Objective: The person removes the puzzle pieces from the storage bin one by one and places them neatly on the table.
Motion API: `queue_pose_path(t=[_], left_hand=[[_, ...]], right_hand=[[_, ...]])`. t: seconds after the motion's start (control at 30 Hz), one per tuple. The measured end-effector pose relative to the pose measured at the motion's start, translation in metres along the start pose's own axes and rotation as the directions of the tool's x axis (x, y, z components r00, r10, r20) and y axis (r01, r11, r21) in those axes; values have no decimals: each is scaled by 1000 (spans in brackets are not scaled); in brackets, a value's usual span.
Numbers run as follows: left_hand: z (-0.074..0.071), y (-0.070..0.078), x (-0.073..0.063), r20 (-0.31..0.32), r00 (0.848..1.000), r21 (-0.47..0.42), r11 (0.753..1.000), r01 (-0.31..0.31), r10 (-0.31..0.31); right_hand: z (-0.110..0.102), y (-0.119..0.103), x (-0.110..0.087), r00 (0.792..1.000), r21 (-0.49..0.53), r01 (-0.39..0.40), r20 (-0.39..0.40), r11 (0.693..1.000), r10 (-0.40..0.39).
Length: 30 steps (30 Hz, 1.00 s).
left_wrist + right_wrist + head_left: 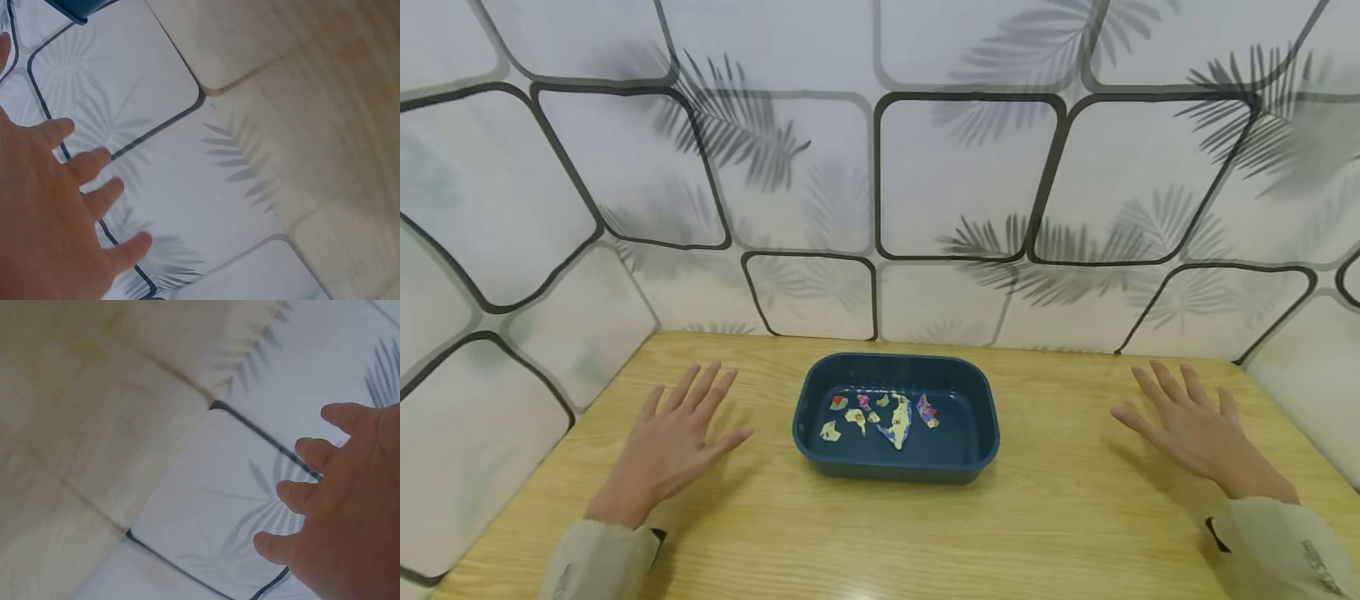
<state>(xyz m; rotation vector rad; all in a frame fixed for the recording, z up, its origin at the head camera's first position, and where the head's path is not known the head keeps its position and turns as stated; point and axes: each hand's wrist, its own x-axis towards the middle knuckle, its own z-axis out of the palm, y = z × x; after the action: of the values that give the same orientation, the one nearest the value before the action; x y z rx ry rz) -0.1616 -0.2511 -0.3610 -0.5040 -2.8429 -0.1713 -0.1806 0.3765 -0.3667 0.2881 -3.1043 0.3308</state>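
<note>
A dark blue rectangular tray [895, 473] stands on the wooden table in the middle of the head view. Several small torn-looking scraps lie flat inside it, among them a larger cream and blue scrap [898, 423] and a pink and purple scrap [927, 412]. To the left of the tray my left hand [673, 442] is spread with its fingers apart, holding nothing. On the other side, farther from the tray, my right hand [1195, 429] is also spread and holds nothing. Both wrist views show the extended fingers against the patterned wall.
The light wooden tabletop [1060, 517] runs back to a wall [970, 179] covered with a stone-outline and leaf pattern. Side walls of the same pattern close in the table at left and right. In the left wrist view a corner of the tray [75, 7] shows at the top.
</note>
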Motion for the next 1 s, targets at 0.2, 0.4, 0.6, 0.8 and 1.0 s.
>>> queue_pose_path(t=[0.2, 0.4, 0.6, 0.8, 1.0], left_hand=[[-3, 12, 13, -36, 993, -9, 993, -116, 116], [2, 22, 22, -25, 988, -37, 988, -153, 152], [8, 28, 26, -19, 985, -64, 983, -172, 171], [11, 32, 30, 17, 980, -101, 975, -198, 200], [13, 34, 32, 20, 975, -109, 970, -217, 221]], right_hand=[[-12, -20, 14, 988, -39, 89, -119, 995, -93], [-15, -42, 24, 966, -21, 160, -202, 987, -161], [-18, -67, 33, 950, 21, 226, -225, 974, -216], [-21, -95, 41, 918, 109, 334, -262, 936, -297], [-18, -115, 54, 850, 88, 471, -311, 878, -425]])
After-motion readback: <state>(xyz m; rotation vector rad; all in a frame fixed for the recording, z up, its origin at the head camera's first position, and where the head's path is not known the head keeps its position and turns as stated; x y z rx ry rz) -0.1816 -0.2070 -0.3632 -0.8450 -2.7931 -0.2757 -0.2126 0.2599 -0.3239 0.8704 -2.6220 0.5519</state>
